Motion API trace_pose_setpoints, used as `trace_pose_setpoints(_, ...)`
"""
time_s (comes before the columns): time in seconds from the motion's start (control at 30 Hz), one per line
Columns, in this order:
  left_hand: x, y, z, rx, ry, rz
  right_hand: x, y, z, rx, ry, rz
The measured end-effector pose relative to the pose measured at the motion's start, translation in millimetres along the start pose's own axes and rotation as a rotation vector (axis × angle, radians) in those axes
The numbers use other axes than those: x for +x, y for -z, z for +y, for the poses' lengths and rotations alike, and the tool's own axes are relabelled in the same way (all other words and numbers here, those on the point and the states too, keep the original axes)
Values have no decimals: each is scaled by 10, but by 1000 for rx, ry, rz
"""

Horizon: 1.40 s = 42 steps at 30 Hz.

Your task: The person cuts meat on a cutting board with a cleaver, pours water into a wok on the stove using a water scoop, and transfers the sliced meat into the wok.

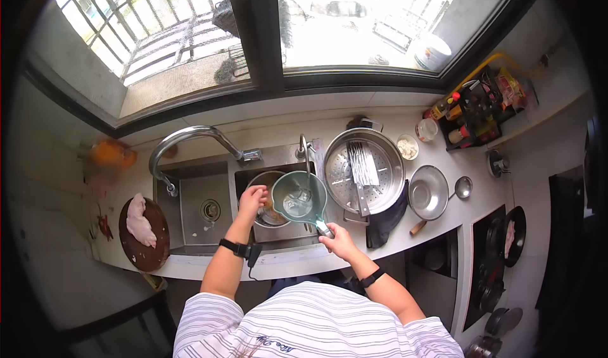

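My right hand (340, 241) grips the handle of a green-rimmed ladle-like scoop (299, 196), which is under the small tap (304, 148) over the right sink. Inside the scoop there seems to be clear water. My left hand (253, 199) is at the left rim of a metal pot (265, 217) in the same sink, its fingers bent and close together; what they hold, if anything, is hidden. The scoop covers part of the pot, where something brownish shows.
A steamer pot (339, 187) with a cleaver (362, 174) across it stands right of the sink, near a metal bowl (429, 193) and a ladle (463, 187). Raw meat (140, 222) lies on a round board (157, 247) at left. A large faucet (190, 132) arches over the left basin.
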<state>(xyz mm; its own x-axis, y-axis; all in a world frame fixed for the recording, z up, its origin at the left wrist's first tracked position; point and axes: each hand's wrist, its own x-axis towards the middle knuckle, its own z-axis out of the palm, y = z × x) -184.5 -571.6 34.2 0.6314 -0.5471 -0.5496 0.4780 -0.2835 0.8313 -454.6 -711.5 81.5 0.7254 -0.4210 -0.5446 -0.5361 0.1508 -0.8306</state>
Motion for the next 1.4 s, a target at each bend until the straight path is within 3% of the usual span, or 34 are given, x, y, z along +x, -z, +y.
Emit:
trace_pose_setpoints(0.13, -169, 3, -274, -162, -9, 114, 3, -25, -76, -18, 1, -17)
trace_pose_setpoints(0.4, -598, -471, 92, -318, 220, -148, -95, -52, -137, -19, 28, 34)
trace_pose_setpoints(0.53, -392, -461, -150, -271, 192, -190, -145, -63, -216, -11, 27, 53)
trace_pose_setpoints(1.4, -587, -495, 58, -213, 210, -97, -224, 45, -369, 127, 31, -47)
